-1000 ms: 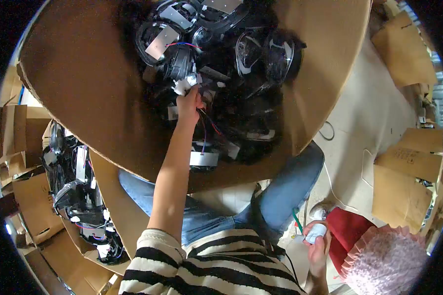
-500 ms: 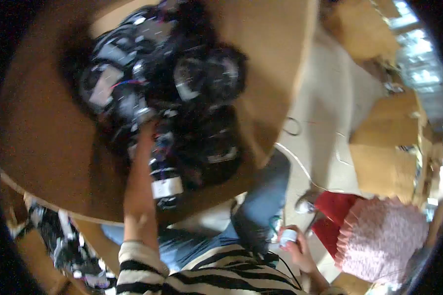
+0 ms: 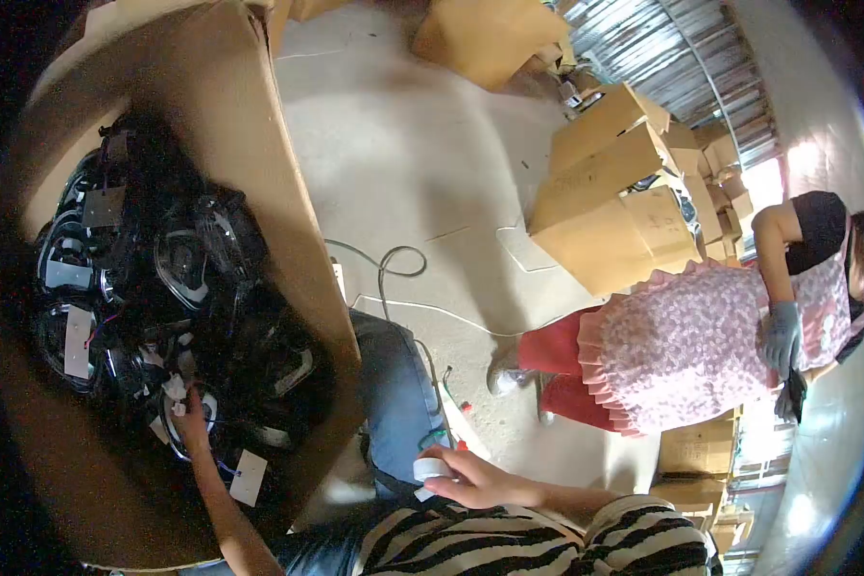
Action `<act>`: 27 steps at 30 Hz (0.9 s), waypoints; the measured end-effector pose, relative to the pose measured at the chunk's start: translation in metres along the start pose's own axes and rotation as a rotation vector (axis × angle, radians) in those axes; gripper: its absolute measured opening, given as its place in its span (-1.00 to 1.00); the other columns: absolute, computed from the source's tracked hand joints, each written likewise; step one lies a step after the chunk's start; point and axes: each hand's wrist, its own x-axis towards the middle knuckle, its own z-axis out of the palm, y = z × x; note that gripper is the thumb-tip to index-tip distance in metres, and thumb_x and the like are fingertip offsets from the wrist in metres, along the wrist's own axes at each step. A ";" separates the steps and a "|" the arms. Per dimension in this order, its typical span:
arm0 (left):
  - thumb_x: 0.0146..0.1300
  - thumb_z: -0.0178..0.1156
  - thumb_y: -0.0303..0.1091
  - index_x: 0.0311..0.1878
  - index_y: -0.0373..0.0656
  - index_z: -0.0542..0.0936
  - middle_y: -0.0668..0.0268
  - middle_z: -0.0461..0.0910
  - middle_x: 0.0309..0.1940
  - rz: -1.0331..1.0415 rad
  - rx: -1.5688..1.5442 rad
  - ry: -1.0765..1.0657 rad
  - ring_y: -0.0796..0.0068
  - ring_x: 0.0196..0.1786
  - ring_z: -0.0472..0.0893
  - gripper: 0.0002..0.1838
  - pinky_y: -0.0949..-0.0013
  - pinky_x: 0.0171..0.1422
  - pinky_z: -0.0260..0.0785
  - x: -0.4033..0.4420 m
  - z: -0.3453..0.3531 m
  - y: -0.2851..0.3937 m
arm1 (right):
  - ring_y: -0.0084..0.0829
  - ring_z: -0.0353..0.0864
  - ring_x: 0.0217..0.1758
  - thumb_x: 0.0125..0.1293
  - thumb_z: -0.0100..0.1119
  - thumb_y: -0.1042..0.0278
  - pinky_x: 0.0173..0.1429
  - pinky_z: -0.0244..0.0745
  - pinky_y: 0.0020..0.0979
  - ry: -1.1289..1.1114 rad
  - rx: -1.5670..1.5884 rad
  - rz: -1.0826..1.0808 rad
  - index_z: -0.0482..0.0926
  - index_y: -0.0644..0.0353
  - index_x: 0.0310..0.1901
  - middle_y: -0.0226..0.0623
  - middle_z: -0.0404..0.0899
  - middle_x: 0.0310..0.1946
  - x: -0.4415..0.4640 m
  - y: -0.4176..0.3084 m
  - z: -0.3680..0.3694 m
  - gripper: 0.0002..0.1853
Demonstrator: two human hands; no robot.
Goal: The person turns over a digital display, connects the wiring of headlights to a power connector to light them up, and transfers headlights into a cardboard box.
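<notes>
My left hand (image 3: 194,422) reaches into a large cardboard box (image 3: 302,182), its fingers closed at a small white piece (image 3: 176,388) among black lamp-like parts. Around it lie clear-lensed black units (image 3: 182,264), some with silver plates (image 3: 78,341) and thin coloured wires. A white label-like plate (image 3: 249,477) hangs near my left forearm. Over my lap, my right hand (image 3: 466,477) is wrapped round a white roll (image 3: 433,469), from which a short white end sticks out.
A person in a pink apron (image 3: 672,346) and grey gloves (image 3: 783,336) stands at the right. Open cardboard boxes (image 3: 595,211) stand beyond the floor. A dark cable (image 3: 382,278) and a white cord (image 3: 451,312) lie on the floor beside the box.
The view has swung right, so the box now sits at the left and the other person shows more fully. My left hand is still in the box; my right hand still holds the roll.
</notes>
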 end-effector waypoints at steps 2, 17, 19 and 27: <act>0.07 0.01 -0.41 -0.09 -0.35 0.34 0.19 0.38 -0.14 -0.025 -0.158 -0.041 0.37 -0.09 0.38 -0.68 0.31 0.03 0.20 -0.009 -0.004 0.014 | -0.56 0.41 -0.31 0.09 0.01 0.31 -0.29 0.33 -0.52 0.028 -0.002 -0.014 0.26 0.29 -0.15 -0.31 0.41 -0.39 -0.004 -0.007 0.003 -0.67; 0.05 0.01 -0.45 -0.29 -0.20 0.52 0.31 0.49 -0.50 0.176 0.174 0.081 0.62 -0.49 0.42 -0.84 0.59 -0.39 0.25 -0.169 -0.034 0.158 | -0.62 0.29 -0.49 -0.02 0.03 0.37 -0.42 0.21 -0.58 0.022 0.008 -0.088 0.31 0.26 -0.26 -0.41 0.33 -0.57 -0.015 0.017 0.011 -0.73; -0.04 0.08 -0.54 -0.36 -0.21 0.51 0.34 0.42 -0.55 0.219 0.127 0.040 0.61 -0.46 0.41 -0.87 0.60 -0.42 0.24 -0.184 -0.026 0.173 | -0.62 0.29 -0.50 -0.05 0.04 0.38 -0.43 0.21 -0.59 0.007 0.018 -0.072 0.31 0.26 -0.26 -0.42 0.33 -0.57 -0.018 0.018 0.011 -0.72; 0.03 -0.02 -0.44 -0.36 -0.24 0.52 0.30 0.44 -0.52 0.102 -0.107 -0.154 0.59 -0.46 0.43 -0.85 0.55 -0.42 0.26 -0.225 -0.008 0.204 | -0.62 0.29 -0.51 -0.10 0.04 0.47 -0.44 0.22 -0.60 -0.004 0.003 -0.131 0.30 0.23 -0.26 -0.40 0.33 -0.57 -0.030 0.021 0.009 -0.71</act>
